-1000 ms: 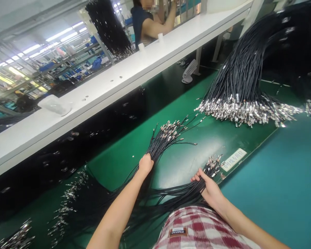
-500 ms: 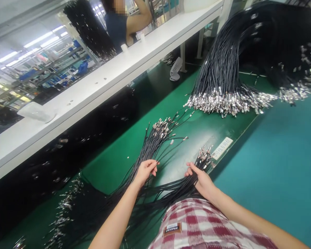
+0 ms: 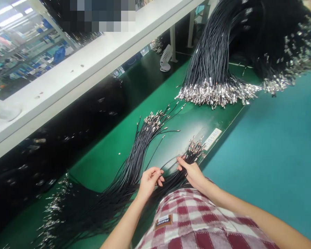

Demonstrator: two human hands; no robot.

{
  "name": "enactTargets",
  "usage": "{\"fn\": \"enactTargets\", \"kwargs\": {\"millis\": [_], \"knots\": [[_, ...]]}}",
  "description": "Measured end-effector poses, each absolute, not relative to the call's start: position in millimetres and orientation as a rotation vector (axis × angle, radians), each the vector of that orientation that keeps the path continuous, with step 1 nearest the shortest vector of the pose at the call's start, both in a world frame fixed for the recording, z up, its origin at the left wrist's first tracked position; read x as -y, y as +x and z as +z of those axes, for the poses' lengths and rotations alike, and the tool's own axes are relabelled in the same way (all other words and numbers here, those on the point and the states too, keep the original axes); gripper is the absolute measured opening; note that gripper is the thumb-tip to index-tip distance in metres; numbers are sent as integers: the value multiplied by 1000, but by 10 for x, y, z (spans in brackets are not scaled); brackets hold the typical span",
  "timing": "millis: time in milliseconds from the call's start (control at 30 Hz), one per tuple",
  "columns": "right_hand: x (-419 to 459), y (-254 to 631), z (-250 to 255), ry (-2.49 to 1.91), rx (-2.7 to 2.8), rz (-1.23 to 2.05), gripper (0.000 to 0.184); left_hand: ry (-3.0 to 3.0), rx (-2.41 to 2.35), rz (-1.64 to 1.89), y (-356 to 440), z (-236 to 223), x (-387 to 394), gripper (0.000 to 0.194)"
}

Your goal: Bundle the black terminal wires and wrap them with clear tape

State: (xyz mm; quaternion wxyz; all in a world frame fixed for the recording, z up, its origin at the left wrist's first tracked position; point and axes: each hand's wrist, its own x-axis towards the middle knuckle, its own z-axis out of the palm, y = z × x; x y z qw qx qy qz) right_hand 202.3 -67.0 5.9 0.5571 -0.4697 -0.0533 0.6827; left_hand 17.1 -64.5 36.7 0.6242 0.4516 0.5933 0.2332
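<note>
Between the thumb and fingers of my left hand (image 3: 152,180) a thin black cable (image 3: 168,162) is pinched. It runs up to the right toward my right hand (image 3: 191,170), which is closed around a bundle of black cables (image 3: 193,155) with metal ends pointing away from me. To the left of that bundle, another bunch of black cables (image 3: 138,148) lies loose on the green table, its metal tips (image 3: 154,120) fanned out and neither hand on it. The cables trail back to a dark pile (image 3: 85,207) at the lower left.
A large heap of black cables (image 3: 209,58) with silver ends hangs over the back right of the green table (image 3: 114,148). A white shelf (image 3: 98,52) crosses above the far side. A white label (image 3: 213,137) sits on the table's front edge. A grey slotted part (image 3: 166,58) stands beneath the shelf.
My left hand let go of the left bunch, then moved right and down to pinch a single cable near my right hand. My right hand keeps its bundle. The camera view has shifted.
</note>
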Motion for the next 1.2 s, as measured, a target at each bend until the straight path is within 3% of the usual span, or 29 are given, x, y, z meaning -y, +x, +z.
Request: {"fn": "enactTargets", "kwargs": {"millis": [267,367,500,600,767,933,1033,1200], "knots": [[720,2083,14,-1272,304,1574,45,1407,-1341,490,615,245,688,37],[728,2130,-65,-1272,235,1647,44,1511,-1358,349,450,80,460,35],[697,2139,-160,-1203,44,1749,41,1847,-1864,154,51,-190,51,5],[657,2128,-197,-1179,-12,1773,37,1921,-1905,-52,-210,-300,-100,5],[576,2116,-225,-1200,-101,1780,37,1805,-2166,147,-512,-269,-292,11],[528,2106,-233,-1216,-166,1784,39,1774,-2252,49,-584,-308,-465,14],[526,2106,-219,-1220,-171,1790,39,1729,-2205,247,-623,-318,-455,21],[525,2099,-163,-1202,-142,1798,39,1666,-2113,592,-750,-188,-332,15]]}}
